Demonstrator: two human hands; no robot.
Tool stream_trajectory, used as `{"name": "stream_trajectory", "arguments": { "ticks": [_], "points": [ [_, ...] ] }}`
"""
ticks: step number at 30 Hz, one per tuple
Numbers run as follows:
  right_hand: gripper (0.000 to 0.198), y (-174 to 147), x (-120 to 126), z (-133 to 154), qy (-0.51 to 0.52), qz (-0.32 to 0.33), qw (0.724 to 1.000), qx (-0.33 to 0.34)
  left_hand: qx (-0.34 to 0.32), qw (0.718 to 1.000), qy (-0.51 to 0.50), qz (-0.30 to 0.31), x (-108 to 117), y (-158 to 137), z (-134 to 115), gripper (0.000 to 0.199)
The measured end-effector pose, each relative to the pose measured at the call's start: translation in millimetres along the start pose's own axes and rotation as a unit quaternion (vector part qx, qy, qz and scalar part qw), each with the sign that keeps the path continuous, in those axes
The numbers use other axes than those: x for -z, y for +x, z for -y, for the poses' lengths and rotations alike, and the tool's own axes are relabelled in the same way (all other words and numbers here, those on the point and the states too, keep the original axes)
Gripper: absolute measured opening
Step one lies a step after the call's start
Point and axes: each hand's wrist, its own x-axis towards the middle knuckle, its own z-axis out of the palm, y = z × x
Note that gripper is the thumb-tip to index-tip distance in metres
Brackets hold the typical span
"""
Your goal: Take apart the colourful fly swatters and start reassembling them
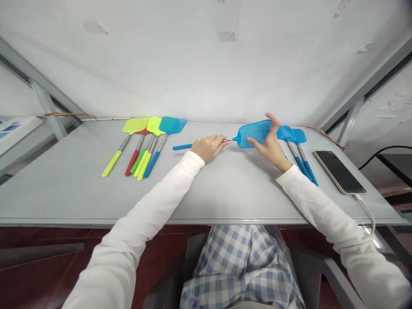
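Observation:
A blue fly swatter (254, 132) lies crosswise in front of me, its mesh head to the right and its blue handle to the left. My left hand (208, 147) is closed round its metal shaft, next to the handle. At the mesh head, my right hand (273, 143) has thumb and index finger spread wide, the thumb at the lower edge and the index finger past the upper one. Whether its other fingers touch the back of the head is hidden. Just right of that hand lie more blue fly swatters (299, 156), partly covered by it.
Several fly swatters in yellow, red, green and blue (140, 161) lie grouped on the left of the grey table (225, 193). A phone (339, 171) with a white cable (367, 208) rests at the right. The white wall (193, 64) rises behind the table.

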Motion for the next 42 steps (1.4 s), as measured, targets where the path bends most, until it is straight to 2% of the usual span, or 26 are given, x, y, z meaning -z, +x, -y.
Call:
{"name": "stream_trajectory", "arguments": {
  "ticks": [3, 4, 6, 9, 14, 16, 17, 19, 21, 23, 25, 26, 27, 28, 29, 31, 34, 38, 40, 42],
  "points": [
    [0.079, -1, 1, 0, -0.061, -0.099, 0.993, -0.015, 0.080, 0.988, -0.115, -0.059, 3, 3, -6, 0.034],
    [0.075, -2, 1, 1, -0.074, -0.120, 0.990, -0.027, 0.111, 0.975, -0.176, -0.078, 4, 5, -8, 0.032],
    [0.063, -6, -1, 5, -0.093, -0.122, 0.987, -0.049, 0.159, 0.929, -0.318, -0.105, 7, 10, -13, 0.030],
    [0.039, -14, -11, 20, -0.099, -0.030, 0.994, -0.040, 0.182, 0.834, -0.508, -0.115, 14, 17, -20, 0.026],
    [0.032, -30, -30, 52, -0.061, 0.152, 0.986, 0.017, 0.241, 0.690, -0.676, -0.098, 16, 20, -27, 0.013],
    [0.031, -33, -35, 57, -0.075, 0.187, 0.979, 0.024, 0.263, 0.649, -0.711, -0.070, 9, 17, -27, 0.012],
    [0.030, -34, -36, 57, -0.088, 0.201, 0.975, 0.022, 0.268, 0.637, -0.720, -0.056, 4, 16, -25, 0.013],
    [0.027, -35, -38, 54, -0.108, 0.229, 0.967, 0.004, 0.276, 0.641, -0.716, -0.028, -7, 14, -21, 0.014],
    [0.025, -35, -37, 49, -0.118, 0.254, 0.960, -0.029, 0.286, 0.686, -0.669, 0.012, -16, 13, -13, 0.015],
    [0.024, -34, -35, 46, -0.132, 0.262, 0.954, -0.067, 0.282, 0.774, -0.565, 0.051, -22, 13, -4, 0.017],
    [0.026, -33, -32, 45, -0.159, 0.268, 0.944, -0.105, 0.246, 0.880, -0.401, 0.071, -22, 12, 6, 0.022],
    [0.028, -32, -29, 45, -0.177, 0.275, 0.937, -0.123, 0.221, 0.923, -0.305, 0.073, -20, 11, 10, 0.024],
    [0.030, -32, -27, 46, -0.199, 0.285, 0.927, -0.139, 0.198, 0.955, -0.210, 0.072, -16, 10, 15, 0.026],
    [0.032, -32, -24, 46, -0.223, 0.295, 0.917, -0.154, 0.183, 0.973, -0.122, 0.070, -13, 9, 18, 0.028],
    [0.034, -32, -20, 47, -0.248, 0.304, 0.905, -0.167, 0.183, 0.980, -0.046, 0.065, -9, 8, 22, 0.030],
    [0.037, -32, -12, 47, -0.295, 0.317, 0.880, -0.193, 0.219, 0.973, 0.063, 0.043, -2, 5, 30, 0.035],
    [0.038, -34, 4, 45, -0.340, 0.322, 0.853, -0.232, 0.325, 0.934, 0.148, 0.001, 3, 1, 45, 0.042],
    [0.039, -41, 23, 44, -0.379, 0.296, 0.837, -0.263, 0.445, 0.881, 0.159, -0.024, 7, -3, 70, 0.050],
    [0.043, -46, 30, 45, -0.398, 0.292, 0.831, -0.258, 0.479, 0.867, 0.137, -0.017, 9, -4, 80, 0.051],
    [0.041, -48, 33, 44, -0.416, 0.291, 0.829, -0.235, 0.489, 0.865, 0.112, -0.008, 10, -5, 89, 0.048]
  ]
}}
